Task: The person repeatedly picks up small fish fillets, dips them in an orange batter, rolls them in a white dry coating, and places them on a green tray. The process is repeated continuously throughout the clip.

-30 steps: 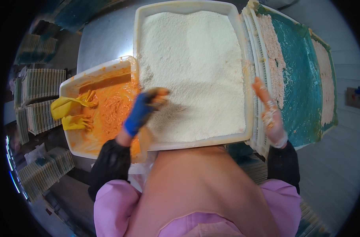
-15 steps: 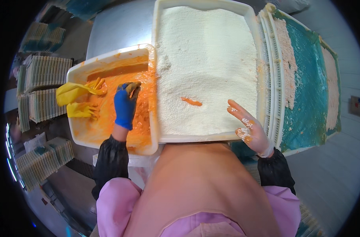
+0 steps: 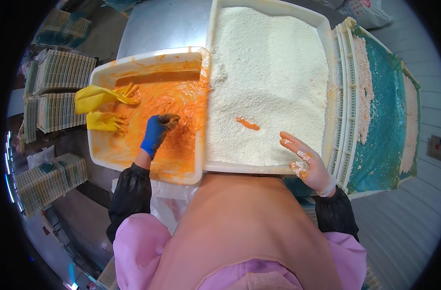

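Note:
My left hand (image 3: 158, 133), in a blue glove smeared at the fingertips, is closed over the orange batter in a white tub (image 3: 197, 150); what its fingers hold is hard to make out. Two yellow rubber gloves (image 3: 92, 98) lie in that tub, at its left side. To the tub's right, a white tray (image 3: 329, 29) holds white crumbs, with one long orange coated piece (image 3: 248, 123) on them. My right hand (image 3: 305, 159), in a clear glove flecked with crumbs and batter, is open above that tray's near right corner.
Stacked white racks (image 3: 345, 106) at the right carry teal sheets (image 3: 385, 96) with pale pink crumbs. A steel tabletop (image 3: 160, 26) is behind the tub. Several stacks of slatted racks (image 3: 60, 108) stand along the left. A white sack (image 3: 365, 12) is at the back right.
My left hand has moved left from the crumb tray into the batter tub. An orange piece now lies on the crumbs. My right hand has moved leftward and down over the tray's edge.

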The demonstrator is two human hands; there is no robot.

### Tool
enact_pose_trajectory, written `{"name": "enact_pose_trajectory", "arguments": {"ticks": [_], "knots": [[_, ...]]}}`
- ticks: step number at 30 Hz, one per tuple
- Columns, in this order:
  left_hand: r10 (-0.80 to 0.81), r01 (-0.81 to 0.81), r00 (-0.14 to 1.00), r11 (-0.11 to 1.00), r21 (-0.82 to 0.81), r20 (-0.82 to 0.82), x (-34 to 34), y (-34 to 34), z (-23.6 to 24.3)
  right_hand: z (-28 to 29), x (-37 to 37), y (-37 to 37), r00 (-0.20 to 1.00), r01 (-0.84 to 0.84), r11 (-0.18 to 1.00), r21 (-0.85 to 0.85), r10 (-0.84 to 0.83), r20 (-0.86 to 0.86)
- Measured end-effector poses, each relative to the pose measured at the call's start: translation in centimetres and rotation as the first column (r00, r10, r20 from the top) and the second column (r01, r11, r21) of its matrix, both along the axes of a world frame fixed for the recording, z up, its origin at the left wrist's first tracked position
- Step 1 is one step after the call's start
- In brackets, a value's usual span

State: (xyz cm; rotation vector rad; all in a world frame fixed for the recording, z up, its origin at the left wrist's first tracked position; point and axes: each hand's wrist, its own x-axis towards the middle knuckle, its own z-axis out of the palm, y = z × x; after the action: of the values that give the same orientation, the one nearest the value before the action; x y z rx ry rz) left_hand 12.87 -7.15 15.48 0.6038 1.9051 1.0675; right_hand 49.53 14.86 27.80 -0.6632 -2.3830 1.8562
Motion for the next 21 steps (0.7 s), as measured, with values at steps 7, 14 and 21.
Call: {"name": "enact_pose_trajectory", "arguments": {"ticks": [7, 14, 21], "knots": [[-0.105, 0.078, 0.984, 0.981, 0.179, 0.145, 3.7, 4.7, 8.2, -0.3, 0.2, -0.2, 0.999, -0.001, 0.998, 0.055, 0.003, -0.033], [-0.529, 0.542, 0.839, 0.792, 0.28, -0.126, 10.7, 10.3, 5.4, -0.2, 0.3, -0.7, 0.999, -0.031, 0.999, 0.039, 0.032, -0.02], [-0.647, 0.66, 0.199, 0.644, -0.387, -0.736, 12.3, 11.9, 3.7, -1.0, 1.7, -1.0, 1.0, 0.014, 0.998, 0.069, -0.015, 0.014]]}}
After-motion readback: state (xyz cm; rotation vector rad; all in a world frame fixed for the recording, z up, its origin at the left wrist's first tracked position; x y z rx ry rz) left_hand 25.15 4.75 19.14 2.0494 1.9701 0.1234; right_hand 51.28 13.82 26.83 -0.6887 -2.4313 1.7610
